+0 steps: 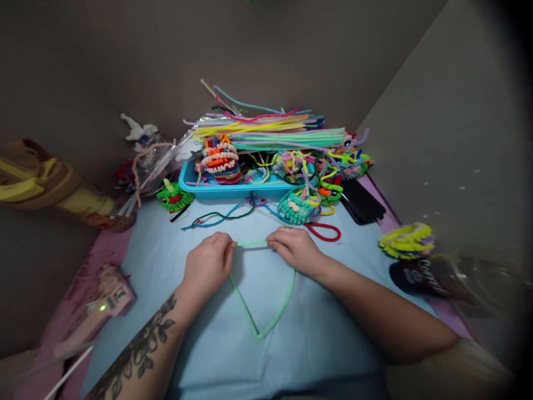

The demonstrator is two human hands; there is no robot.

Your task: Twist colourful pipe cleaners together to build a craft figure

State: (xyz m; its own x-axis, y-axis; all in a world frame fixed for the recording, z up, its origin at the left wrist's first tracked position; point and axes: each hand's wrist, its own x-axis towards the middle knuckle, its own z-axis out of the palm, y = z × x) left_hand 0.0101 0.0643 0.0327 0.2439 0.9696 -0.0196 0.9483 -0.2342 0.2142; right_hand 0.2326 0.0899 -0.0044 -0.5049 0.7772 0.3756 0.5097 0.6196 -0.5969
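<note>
Both my hands hold one light green pipe cleaner (246,308) above the pale blue cloth (325,333). My left hand (211,256) pinches it, fingers curled, at the left of a short straight stretch. At the right of that stretch my right hand (296,250) grips it between thumb and fingers. Below the hands the pipe cleaner hangs in a V, its bend pointing toward me. Just beyond my right hand sits a teal pipe-cleaner figure (296,206) beside a red loop (327,232). Dark green and blue strands (214,216) lie past my left hand.
At the back, a blue tray (233,191) holds coloured pipe-cleaner pieces, with bundled pipe cleaners (287,136) behind. A green figure (172,197) stands left, a yellow one (407,240) right. A coffee cup (428,278) lies near the right edge; a pink power strip (112,294) lies left.
</note>
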